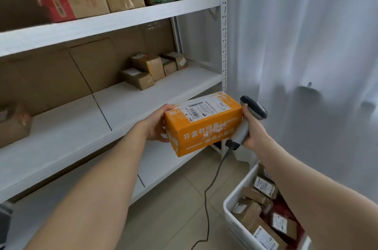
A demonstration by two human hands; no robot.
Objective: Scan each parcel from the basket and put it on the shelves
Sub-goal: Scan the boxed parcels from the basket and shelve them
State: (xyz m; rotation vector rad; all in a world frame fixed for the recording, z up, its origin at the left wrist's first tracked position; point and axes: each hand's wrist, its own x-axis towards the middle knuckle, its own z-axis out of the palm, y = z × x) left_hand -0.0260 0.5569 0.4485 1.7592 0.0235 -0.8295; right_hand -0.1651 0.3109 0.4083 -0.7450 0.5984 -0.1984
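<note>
While my left hand (156, 126) grips the orange parcel (204, 127) at its left end, my right hand (255, 131) curls round the scanner (254, 109) beside its right end; basket (235, 227) below right forearm, shelves (143, 96) beyond left hand.

A sheer white pleated curtain (306, 34), daylight glowing through, hangs from one to four o'clock, beige square floor tiles (180, 198) lie at six, and white metal shelving (114, 18) fills nine to twelve.

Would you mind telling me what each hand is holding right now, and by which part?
The left hand holds the orange parcel by its left end; the right hand holds the scanner by its handle, beside the parcel's right end.
</note>
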